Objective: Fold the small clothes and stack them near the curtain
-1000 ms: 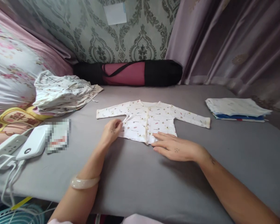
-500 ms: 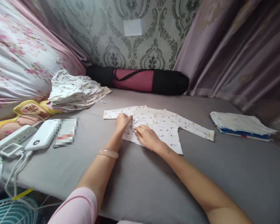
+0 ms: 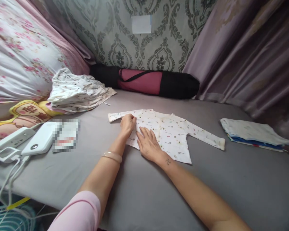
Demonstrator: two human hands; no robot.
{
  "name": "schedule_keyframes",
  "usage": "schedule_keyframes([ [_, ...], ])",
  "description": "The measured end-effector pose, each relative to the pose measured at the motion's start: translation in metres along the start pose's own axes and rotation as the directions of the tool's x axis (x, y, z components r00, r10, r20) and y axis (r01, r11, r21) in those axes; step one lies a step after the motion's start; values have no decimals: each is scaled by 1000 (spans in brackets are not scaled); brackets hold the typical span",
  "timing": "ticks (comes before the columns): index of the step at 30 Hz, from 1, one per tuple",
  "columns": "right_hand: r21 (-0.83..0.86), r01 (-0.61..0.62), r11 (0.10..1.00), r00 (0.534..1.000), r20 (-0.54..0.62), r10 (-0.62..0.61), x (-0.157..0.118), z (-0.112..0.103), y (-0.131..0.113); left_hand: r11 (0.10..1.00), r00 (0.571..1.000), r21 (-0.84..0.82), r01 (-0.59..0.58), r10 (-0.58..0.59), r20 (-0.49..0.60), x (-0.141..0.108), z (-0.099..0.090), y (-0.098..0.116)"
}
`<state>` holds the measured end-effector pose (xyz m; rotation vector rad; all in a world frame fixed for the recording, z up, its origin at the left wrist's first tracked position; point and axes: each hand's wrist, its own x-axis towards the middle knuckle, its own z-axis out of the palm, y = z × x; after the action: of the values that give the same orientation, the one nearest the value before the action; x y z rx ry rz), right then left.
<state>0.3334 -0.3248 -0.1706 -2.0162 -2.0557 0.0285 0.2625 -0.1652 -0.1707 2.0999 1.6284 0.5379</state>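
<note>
A home: patterned wallpaper, mauve curtains.

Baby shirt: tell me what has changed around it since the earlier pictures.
The right hand moved from the front hem leftward past the button placket. The left hand moved farther up the shirt's picture-left side, beside the sleeve. The baby shirt stayed spread, sleeves out; the folded cloth stack and long bag stayed put.

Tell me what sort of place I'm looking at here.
Probably a bedroom in a home: a wide grey cloth-covered surface that could be a bed, purple curtain at the right, and ornate patterned wallpaper behind.
</note>
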Motion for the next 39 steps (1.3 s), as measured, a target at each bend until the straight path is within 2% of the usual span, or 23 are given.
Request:
schedule_keyframes([
  [4,39,17,999,996,81,-20,0,5,5,990,997,118,-78,80,-7,-1,3,-4],
  [8,75,77,994,987,135,-87,-1,1,5,969,987,194,-150,160,-36,-3,6,-7],
  [14,172,170,970,956,210,-205,-13,-13,-12,968,981,171,-183,192,-38,-8,3,-12],
  [16,224,211,951,939,224,-261,-20,-24,-19,968,976,160,-191,205,-75,-11,0,-11],
  [19,385,303,872,873,255,-416,-28,-46,-20,947,932,164,-275,304,-196,-20,-5,-2],
  [20,448,312,838,859,243,-450,-30,-53,-16,925,903,161,-345,374,-211,-24,-5,3],
  [21,497,297,815,868,216,-448,-31,-60,-9,889,869,148,-434,456,-193,-28,-4,9],
  [22,519,252,817,901,183,-394,-32,-64,0,840,829,121,-529,542,-139,-32,-3,15],
  [24,464,78,883,985,103,-141,-33,-68,24,731,733,58,-680,679,36,-42,5,27],
  [25,393,-42,919,998,56,22,-33,-66,38,693,692,41,-719,710,132,-47,10,32],
  [27,231,-253,939,959,-67,275,-34,-57,64,671,657,65,-739,695,293,-56,20,38],
  [29,99,-363,927,921,-113,373,-36,-44,84,681,671,135,-720,631,390,-64,28,40],
  [31,26,-408,913,911,-51,409,-39,-32,94,689,692,197,-697,574,438,-69,32,39],
  [34,-1,-431,902,899,80,430,-41,-20,95,690,708,249,-679,527,470,-71,32,36],
  [39,10,-440,898,893,110,436,-40,-20,92,690,712,276,-669,490,503,-70,30,36],
])
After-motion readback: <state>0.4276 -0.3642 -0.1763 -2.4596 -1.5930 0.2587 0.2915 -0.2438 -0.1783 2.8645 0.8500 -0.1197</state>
